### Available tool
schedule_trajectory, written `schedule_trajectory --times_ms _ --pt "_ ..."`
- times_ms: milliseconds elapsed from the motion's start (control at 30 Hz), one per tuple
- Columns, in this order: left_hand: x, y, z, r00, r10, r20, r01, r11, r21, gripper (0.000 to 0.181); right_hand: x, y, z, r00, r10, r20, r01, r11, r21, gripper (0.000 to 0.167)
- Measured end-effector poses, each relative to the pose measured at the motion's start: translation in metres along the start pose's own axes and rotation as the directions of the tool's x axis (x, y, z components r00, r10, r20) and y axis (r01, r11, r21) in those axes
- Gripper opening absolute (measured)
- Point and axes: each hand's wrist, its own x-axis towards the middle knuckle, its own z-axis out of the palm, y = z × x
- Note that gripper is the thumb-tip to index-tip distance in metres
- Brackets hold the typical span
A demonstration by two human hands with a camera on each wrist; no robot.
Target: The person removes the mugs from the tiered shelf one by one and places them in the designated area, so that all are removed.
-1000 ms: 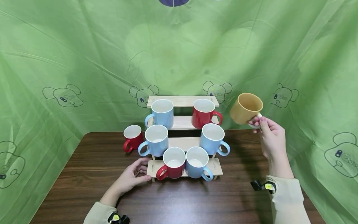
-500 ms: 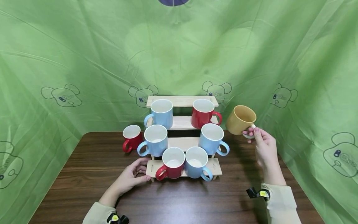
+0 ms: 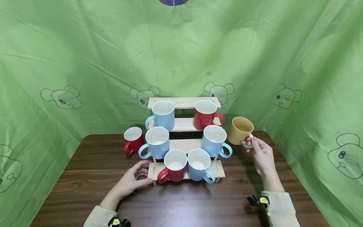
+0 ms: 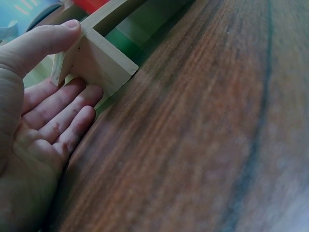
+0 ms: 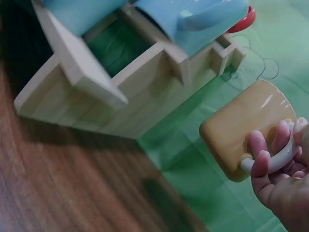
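Observation:
In the head view, my right hand [image 3: 262, 156] pinches the white handle of a yellow mug [image 3: 240, 130], held up right of a stepped wooden display rack [image 3: 185, 146]. The right wrist view shows fingers through the handle [image 5: 277, 162], the mug tilted and apart from the rack. My left hand [image 3: 131, 179] holds the rack's lower left end; in the left wrist view its thumb lies on the plank's edge [image 4: 72, 26] and the fingers lie beside the end support. On the rack stand light blue mugs [image 3: 158, 143] and red mugs [image 3: 204, 116], two to a step on three steps.
A red mug [image 3: 134, 140] stands on the dark wooden table [image 3: 181, 205], left of the rack. The top plank [image 3: 184, 102] is bare. A green curtain [image 3: 181, 63] with printed bear faces hangs close behind and beside the table.
My right hand has lowered the yellow mug and brought it slightly left, closer to the rack. The left hand stays at the rack's corner, and the mugs on the rack stay put.

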Motion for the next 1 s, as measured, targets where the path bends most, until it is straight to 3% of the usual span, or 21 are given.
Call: schedule_trajectory --times_ms 433,1000 --pt "0.000 -0.004 0.000 0.999 0.035 0.011 -0.035 0.999 -0.027 0.066 -0.003 0.025 0.001 0.996 0.076 -0.055 -0.081 0.992 -0.101 0.039" --pt "0.000 -0.005 -0.001 1.000 0.030 0.008 -0.030 0.999 -0.016 0.066 -0.005 0.054 0.005 0.980 0.165 -0.109 -0.186 0.959 -0.216 0.045"
